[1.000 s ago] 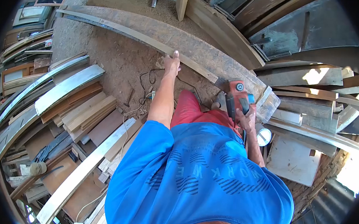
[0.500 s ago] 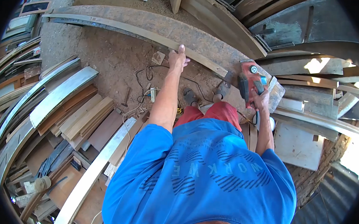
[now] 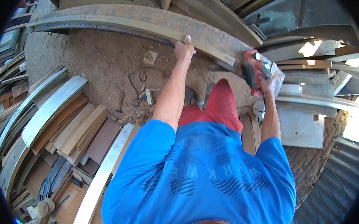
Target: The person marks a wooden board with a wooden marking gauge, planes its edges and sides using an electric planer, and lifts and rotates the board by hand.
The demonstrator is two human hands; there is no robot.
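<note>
A long, narrow wooden strip [image 3: 139, 25] lies along the edge of a thick plank bench [image 3: 160, 17]. My left hand [image 3: 184, 50] is closed around the strip near its right end, thumb on top and fingers at the side facing me. With my right hand [image 3: 266, 84] I grip the rear handle of a red electric hand planer [image 3: 254, 71]. The planer rests at the right end of the bench, just beyond the strip's end and apart from it. Its underside is hidden.
Stacked boards [image 3: 82, 128] and curved white-faced pieces [image 3: 52, 106] fill the left floor. A power strip [image 3: 148, 96] with cords and a hammer [image 3: 121, 102] lie on the dirt. More timber [image 3: 304, 86] and a white panel [image 3: 295, 127] stand at right.
My left hand and the strip's near end sit slightly farther right and up in view. The planer shows a similar small shift, and my legs have moved. The camera view has shifted too.
</note>
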